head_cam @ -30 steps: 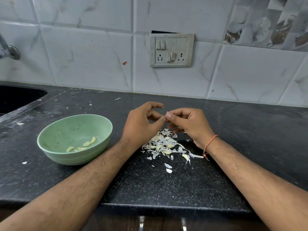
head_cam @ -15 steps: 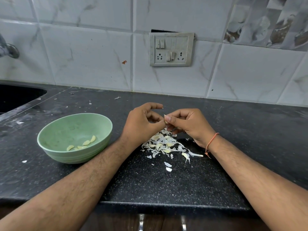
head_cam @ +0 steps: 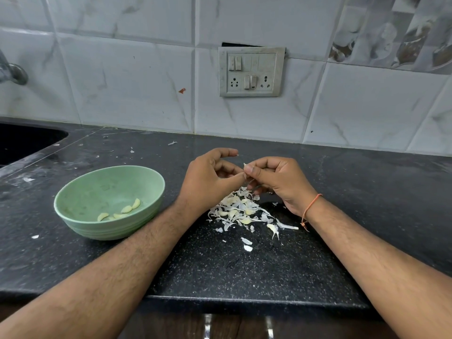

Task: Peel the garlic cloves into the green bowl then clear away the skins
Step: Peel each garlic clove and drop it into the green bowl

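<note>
A green bowl [head_cam: 107,192] sits on the black counter at the left with a few peeled cloves [head_cam: 127,209] inside. A heap of white skins mixed with garlic cloves [head_cam: 242,211] lies at the centre. Just above that heap my left hand [head_cam: 208,177] and my right hand [head_cam: 276,177] meet fingertip to fingertip, both pinching one small garlic clove [head_cam: 245,165]; only a pale tip of it shows between the thumbs. My right wrist wears an orange thread.
A dark sink [head_cam: 24,140] and a tap [head_cam: 12,72] are at the far left. A switch and socket plate [head_cam: 252,72] hangs on the tiled wall. Stray skin flakes [head_cam: 246,243] dot the counter, whose front edge [head_cam: 244,299] runs near me.
Both hands stay over the heap, their fingers shifting only slightly on the clove. Bowl and heap have not moved.
</note>
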